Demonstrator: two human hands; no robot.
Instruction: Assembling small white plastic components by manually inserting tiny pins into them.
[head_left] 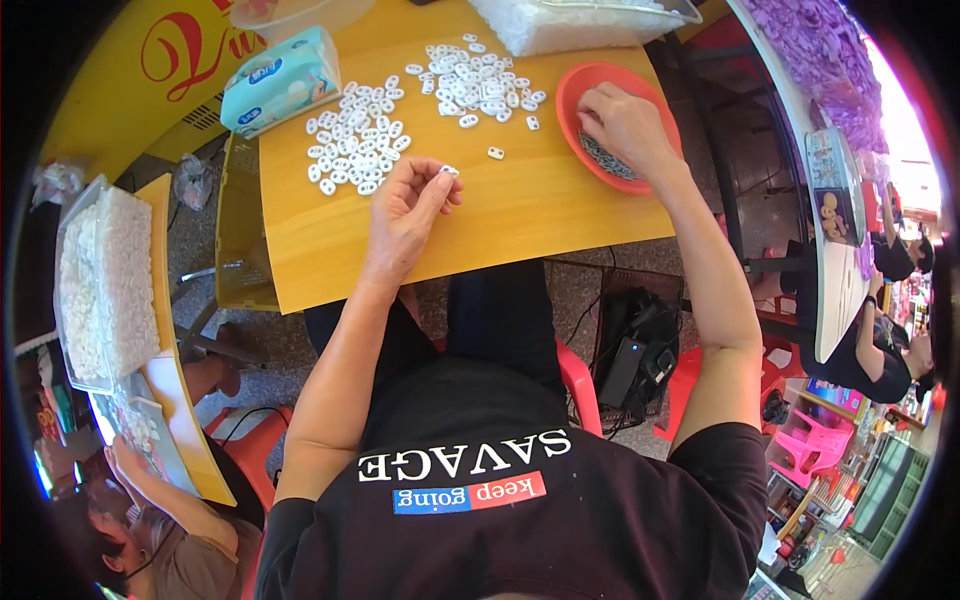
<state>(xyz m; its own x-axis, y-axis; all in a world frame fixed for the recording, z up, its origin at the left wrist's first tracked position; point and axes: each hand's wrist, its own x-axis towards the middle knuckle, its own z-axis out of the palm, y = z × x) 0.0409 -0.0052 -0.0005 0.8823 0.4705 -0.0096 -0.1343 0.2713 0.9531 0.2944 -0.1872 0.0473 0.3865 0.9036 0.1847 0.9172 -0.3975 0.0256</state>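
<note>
While the right hand (pixel 628 125) is down in the red bowl (pixel 566 105) with its fingertips hidden, I can't tell if it's gripping any of the thin grey metal bits (pixel 600 158) in there. Clear tub (pixel 687 15) up top is cut off by my view's edge, full of whitish stuff (pixel 560 30) too blurry to name. Left hand (pixel 405 205) is pinching a small white piece (pixel 449 171) over the table (pixel 540 210), partly covered, but the ones piled nearby (pixel 355 140) are ovals with two dark holes
</note>
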